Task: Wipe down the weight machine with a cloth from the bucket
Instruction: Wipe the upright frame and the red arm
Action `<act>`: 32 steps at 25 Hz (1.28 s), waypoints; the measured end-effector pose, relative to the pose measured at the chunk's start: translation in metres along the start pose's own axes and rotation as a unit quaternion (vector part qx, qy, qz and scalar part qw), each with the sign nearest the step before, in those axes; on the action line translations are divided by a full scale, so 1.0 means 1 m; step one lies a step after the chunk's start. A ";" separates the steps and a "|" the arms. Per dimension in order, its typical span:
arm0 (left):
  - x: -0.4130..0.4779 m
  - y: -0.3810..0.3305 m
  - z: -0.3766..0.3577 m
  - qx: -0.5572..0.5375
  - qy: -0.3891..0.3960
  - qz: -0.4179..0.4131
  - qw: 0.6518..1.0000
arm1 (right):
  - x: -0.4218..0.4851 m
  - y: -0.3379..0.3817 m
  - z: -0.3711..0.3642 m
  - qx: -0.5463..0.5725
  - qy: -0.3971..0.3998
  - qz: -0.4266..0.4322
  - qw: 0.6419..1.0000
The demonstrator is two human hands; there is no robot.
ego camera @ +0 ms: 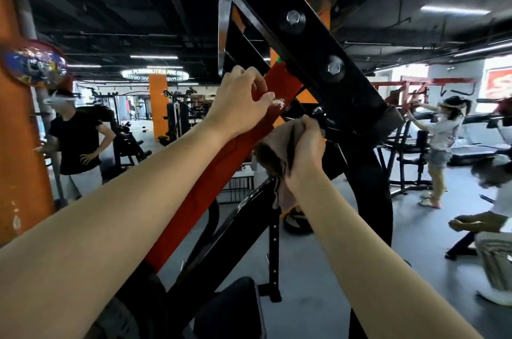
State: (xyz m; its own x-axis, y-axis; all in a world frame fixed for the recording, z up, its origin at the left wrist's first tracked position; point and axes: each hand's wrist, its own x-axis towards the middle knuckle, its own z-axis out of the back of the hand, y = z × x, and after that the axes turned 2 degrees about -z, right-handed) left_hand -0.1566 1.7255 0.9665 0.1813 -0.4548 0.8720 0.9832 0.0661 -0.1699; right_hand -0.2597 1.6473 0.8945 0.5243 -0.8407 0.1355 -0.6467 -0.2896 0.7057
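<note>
The weight machine fills the middle of the view: a slanted red arm [219, 180] runs up to a black frame plate [318, 42] with two large bolts. My left hand [238, 101] grips the red arm near its upper end, fingers curled over it beside a chipped white patch. My right hand [304, 150] holds a bunched brownish cloth [273, 151] just right of the red arm, against a black part of the frame. The bucket is not in view.
An orange pillar [22, 122] stands at the left, with a person in a black shirt [77, 142] beside it. At the right a person [440, 144] works at another machine and someone crouches [493, 227]. A black seat pad [230, 308] lies below my arms.
</note>
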 end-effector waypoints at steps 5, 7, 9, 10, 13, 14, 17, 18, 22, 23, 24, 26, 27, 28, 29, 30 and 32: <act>0.014 0.032 0.001 -0.020 -0.010 0.015 1.000 | 0.000 -0.013 -0.029 -0.262 -0.068 0.277 0.922; 0.017 0.042 0.003 -0.061 0.017 0.047 0.997 | 0.007 -0.016 -0.037 -0.321 -0.077 0.367 0.870; 0.017 0.051 0.003 -0.116 0.052 0.086 0.988 | 0.013 -0.018 -0.041 -0.392 -0.074 0.452 0.798; 0.017 0.055 0.003 -0.154 0.071 0.103 0.980 | 0.016 -0.017 -0.042 -0.446 -0.069 0.478 0.754; 0.013 0.065 -0.005 -0.229 0.128 0.133 0.956 | 0.025 -0.017 -0.039 -0.629 -0.025 0.463 0.624; 0.012 0.069 -0.008 -0.246 0.140 0.139 0.949 | 0.029 -0.016 -0.037 -0.691 -0.019 0.455 0.562; 0.017 0.075 -0.015 -0.294 0.145 0.145 0.934 | 0.045 -0.004 -0.037 -0.786 0.000 0.479 0.391; 0.020 0.076 -0.017 -0.310 0.138 0.147 0.929 | 0.053 0.002 -0.043 -0.803 0.002 0.482 0.351; 0.032 0.073 -0.028 -0.351 0.117 0.168 0.914 | 0.092 0.027 -0.085 -0.851 -0.016 0.416 0.321; 0.033 0.075 -0.031 -0.360 0.119 0.182 0.907 | 0.094 0.022 -0.090 -0.849 -0.026 0.410 0.334; 0.031 0.078 -0.035 -0.365 0.123 0.194 0.902 | 0.094 0.016 -0.088 -0.841 -0.030 0.419 0.341; 0.027 0.084 -0.040 -0.382 0.116 0.205 0.894 | 0.085 0.005 -0.073 -0.841 0.004 0.443 0.311; 0.025 0.086 -0.040 -0.391 0.109 0.209 0.890 | 0.080 0.007 -0.067 -0.840 0.032 0.451 0.300; 0.024 0.087 -0.040 -0.392 0.100 0.211 0.890 | 0.079 0.015 -0.064 -0.840 0.055 0.455 0.292; 0.024 0.087 -0.041 -0.386 0.088 0.209 0.895 | 0.080 0.023 -0.067 -0.834 0.060 0.457 0.304; 0.024 0.087 -0.042 -0.378 0.079 0.205 0.899 | 0.084 0.030 -0.074 -0.826 0.045 0.454 0.332; 0.022 0.086 -0.041 -0.373 0.074 0.195 0.904 | 0.082 0.022 -0.083 -0.801 -0.001 0.467 0.376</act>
State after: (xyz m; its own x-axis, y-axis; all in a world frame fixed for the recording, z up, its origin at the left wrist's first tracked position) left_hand -0.0685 1.6849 0.9522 0.4528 -0.6433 0.6173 0.5489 -0.3445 -0.7616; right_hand -0.1851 1.6096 0.9787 0.4818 -0.2347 0.8443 0.6148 0.7771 -0.1349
